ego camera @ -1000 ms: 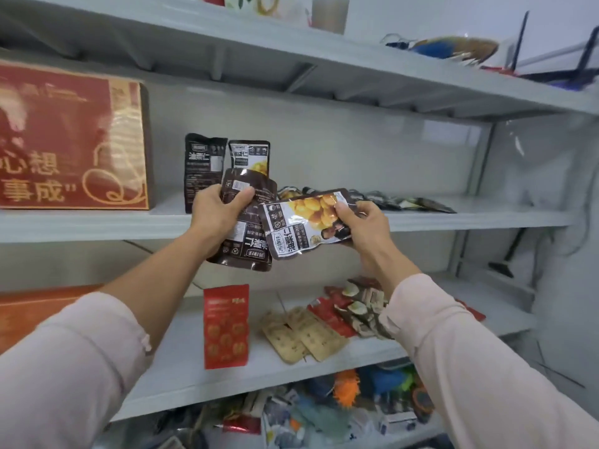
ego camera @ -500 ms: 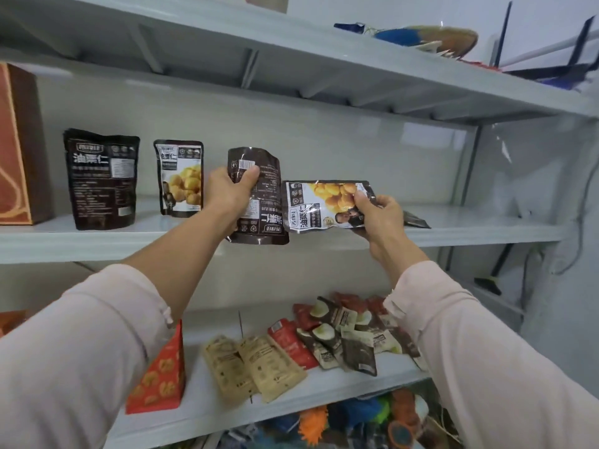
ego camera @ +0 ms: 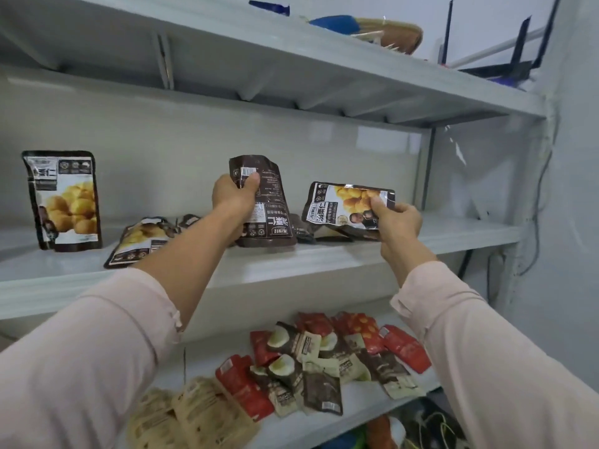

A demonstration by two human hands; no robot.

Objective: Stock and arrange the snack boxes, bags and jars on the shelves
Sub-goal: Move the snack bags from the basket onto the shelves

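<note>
Partly done: one standing pouch [ego camera: 64, 202] on the middle shelf [ego camera: 356, 257], my left hand [ego camera: 235, 197] gripping a brown pouch [ego camera: 270, 202] upright there, my right hand [ego camera: 397, 220] pinching a yellow-printed pouch [ego camera: 343, 202] just over it, flat pouches [ego camera: 142, 238] unsorted.

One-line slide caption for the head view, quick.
Left hand holds a dark snack pouch upright on the middle shelf; right hand grips a second pouch beside it.
</note>
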